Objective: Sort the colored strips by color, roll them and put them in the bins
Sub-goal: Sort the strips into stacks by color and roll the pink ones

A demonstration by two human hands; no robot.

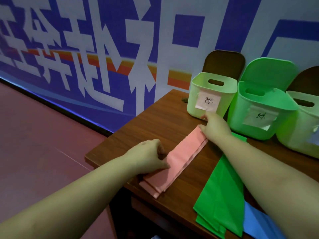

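Observation:
A stack of pink strips lies diagonally on the wooden table. My left hand has curled fingers and holds the stack's left edge near its middle. My right hand pinches the far end of the pink strips, just in front of the pale green bin that carries a pink label. Under my right forearm lie green strips, and a blue strip shows at the near right. A bright green bin with a handwritten label stands to the right of the pale one.
A third pale bin stands at the far right edge. All three bins have open lids leaning back. Behind the table is a blue wall banner with large white characters. To the left, the table ends over a reddish floor.

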